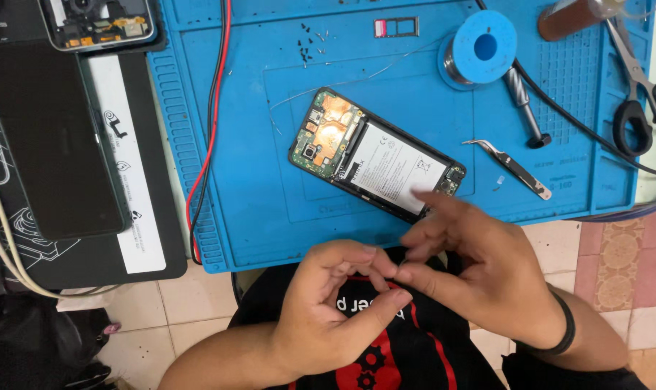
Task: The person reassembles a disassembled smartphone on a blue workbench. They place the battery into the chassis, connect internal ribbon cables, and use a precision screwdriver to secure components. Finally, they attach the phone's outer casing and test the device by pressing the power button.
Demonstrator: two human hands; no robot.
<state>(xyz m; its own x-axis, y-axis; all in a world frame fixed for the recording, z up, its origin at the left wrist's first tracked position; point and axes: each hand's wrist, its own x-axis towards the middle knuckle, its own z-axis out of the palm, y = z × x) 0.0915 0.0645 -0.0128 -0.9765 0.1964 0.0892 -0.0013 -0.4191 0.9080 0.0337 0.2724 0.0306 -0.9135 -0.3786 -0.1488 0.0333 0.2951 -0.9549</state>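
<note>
at the near edge of a blue repair mat (256, 217) | opened phone (375, 155), back off, lies flat mid-mat | left hand (335, 310) and right hand (480, 267) meet fingertip to fingertip below it, curled; anything pinched too small to tell | tweezers (508, 166) right of phone

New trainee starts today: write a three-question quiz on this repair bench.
1. True or false: the opened phone lies on the blue mat with its battery showing.
2. What lies nearest to the right of the phone: A tweezers, B scissors, C solder spool?
3. Name the tool either hand holds: left hand, right hand.

Key: 1 true; 2 A; 3 none, the fingertips meet each other in front of the mat.
</note>
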